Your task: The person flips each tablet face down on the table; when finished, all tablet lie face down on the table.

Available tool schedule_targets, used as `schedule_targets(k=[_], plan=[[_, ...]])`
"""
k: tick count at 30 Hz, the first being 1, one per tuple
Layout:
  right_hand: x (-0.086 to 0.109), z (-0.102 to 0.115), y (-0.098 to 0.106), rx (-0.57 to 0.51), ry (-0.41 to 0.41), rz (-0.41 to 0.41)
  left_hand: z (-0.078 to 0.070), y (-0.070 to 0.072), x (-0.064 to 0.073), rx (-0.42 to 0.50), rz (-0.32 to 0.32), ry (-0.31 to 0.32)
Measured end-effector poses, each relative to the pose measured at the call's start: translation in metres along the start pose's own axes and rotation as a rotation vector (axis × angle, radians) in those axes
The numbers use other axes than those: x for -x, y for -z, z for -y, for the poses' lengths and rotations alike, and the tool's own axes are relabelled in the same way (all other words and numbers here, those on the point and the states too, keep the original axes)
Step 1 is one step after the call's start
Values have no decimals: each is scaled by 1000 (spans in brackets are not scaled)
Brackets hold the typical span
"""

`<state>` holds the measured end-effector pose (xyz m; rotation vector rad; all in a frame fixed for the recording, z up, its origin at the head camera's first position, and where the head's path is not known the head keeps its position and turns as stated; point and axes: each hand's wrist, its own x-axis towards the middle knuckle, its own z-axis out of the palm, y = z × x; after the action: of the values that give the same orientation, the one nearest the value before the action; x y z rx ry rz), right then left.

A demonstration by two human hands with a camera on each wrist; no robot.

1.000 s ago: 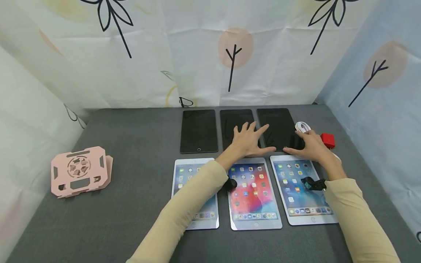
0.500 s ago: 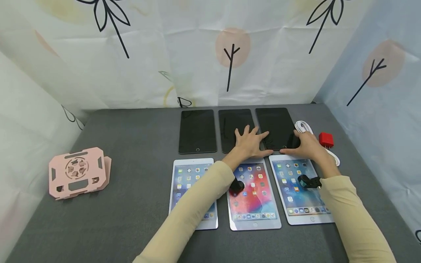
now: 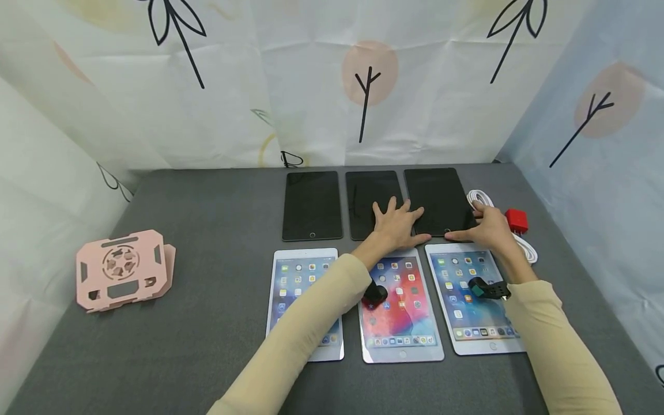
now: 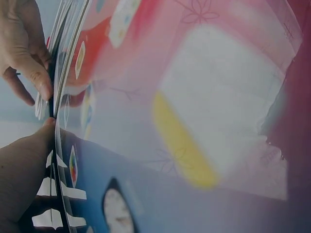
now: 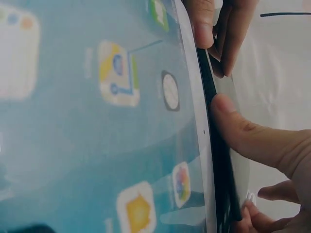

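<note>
Three dark-screened tablets lie in a back row, and the person's hands are at the right one (image 3: 436,196). My left hand (image 3: 396,227) has spread fingers over the middle dark tablet (image 3: 365,193); its index finger and thumb are at the right tablet's left side and lower edge. Beside that tablet's lower right corner is my right hand (image 3: 487,229), with its thumb along the lower edge and its fingers bent by the right side. In the right wrist view, the right thumb (image 5: 243,131) touches the dark edge.
Three white tablets with lit screens, such as the right one (image 3: 467,294), form a front row under the forearms. A coiled white cable (image 3: 479,199) and a red charger plug (image 3: 516,221) sit at the right. A pink slotted stand (image 3: 121,271) is at the left.
The left hand has shifted slightly right and down. The right hand's fingers have bent a little and drawn back at the right tablet's side; its thumb stays at the lower edge.
</note>
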<state>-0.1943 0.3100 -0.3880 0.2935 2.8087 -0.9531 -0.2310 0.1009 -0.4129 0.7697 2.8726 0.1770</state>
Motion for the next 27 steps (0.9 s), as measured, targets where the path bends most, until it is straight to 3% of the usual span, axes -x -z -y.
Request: schedule_targets(k=[9,15,23,27], plan=[[2,-1,10,-161,93,12,0,2,-1,61,-6,9],[5,6,14,-241,146,10,-3,3,-1,68,-30,-18],[12,20,26,-231,215,-7,-9,5,-6,45,-89,-106],[15,27,30,-223,218,-4,-15,4,-7,51,-103,-117]])
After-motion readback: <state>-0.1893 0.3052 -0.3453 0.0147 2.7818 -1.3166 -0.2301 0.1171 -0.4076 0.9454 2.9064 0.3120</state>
